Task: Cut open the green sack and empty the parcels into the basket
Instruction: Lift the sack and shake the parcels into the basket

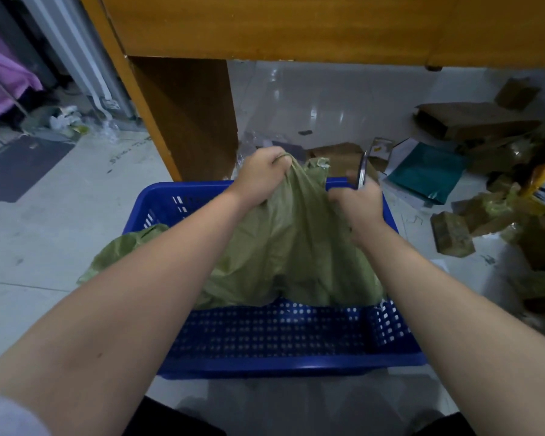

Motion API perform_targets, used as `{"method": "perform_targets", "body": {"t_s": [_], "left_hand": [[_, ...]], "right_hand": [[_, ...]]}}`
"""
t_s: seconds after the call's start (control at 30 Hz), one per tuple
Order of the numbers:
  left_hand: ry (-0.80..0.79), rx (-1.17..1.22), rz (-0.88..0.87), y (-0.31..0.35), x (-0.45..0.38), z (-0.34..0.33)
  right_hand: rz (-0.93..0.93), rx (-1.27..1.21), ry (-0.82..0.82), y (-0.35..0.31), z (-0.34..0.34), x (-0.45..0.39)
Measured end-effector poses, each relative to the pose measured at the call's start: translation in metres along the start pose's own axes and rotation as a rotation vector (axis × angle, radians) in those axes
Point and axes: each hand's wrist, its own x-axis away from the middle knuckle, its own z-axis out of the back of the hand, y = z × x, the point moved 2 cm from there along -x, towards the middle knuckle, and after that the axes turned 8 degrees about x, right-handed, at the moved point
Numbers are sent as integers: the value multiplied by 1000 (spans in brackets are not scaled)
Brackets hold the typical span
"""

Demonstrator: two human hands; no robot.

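On the floor, in front of the person: a blue basket (296,357) with perforated walls is standing on the pale tiles, just before the leg of a wooden bench (183,121).
Green sack: the green sack (290,247) is hanging down into the basket, its lower part is lying inside and one fold is spilling over the left rim.
Left hand: the left hand (261,174) is gripping the bunched top of the sack, fingers curled tight around the cloth, and is holding it up above the far edge of the basket.
Right hand: the right hand (357,204) is pinching the sack cloth just beside the left hand, and in the same hand it is holding the scissors (362,171).
Scissors: the metal blades are pointing upward, away from the person, above the right fist; they are blurred, so I cannot tell if the blades are apart or together.
Parcels: no parcel is showing through the sack cloth; the near part of the basket bottom is showing only blue mesh.
Right side of the floor: brown cardboard boxes (472,121) and a teal flat packet (428,171) are lying scattered, well apart from the basket.
Left side: a dark mat (22,168) is lying on the floor, and a purple cloth (4,77) is hanging at the frame edge.
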Motion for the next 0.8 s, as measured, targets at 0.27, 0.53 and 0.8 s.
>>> {"method": "perform_targets", "body": {"t_s": [0.27,0.53,0.8], "left_hand": [[45,707,56,23,-9,3],[110,1022,17,47,-21,8],[307,147,32,56,-36,-5]], "right_hand": [[-85,168,-76,42,12,-8],[-5,-150,123,-3,35,-23],[56,-296,-64,-55,28,-20]]}}
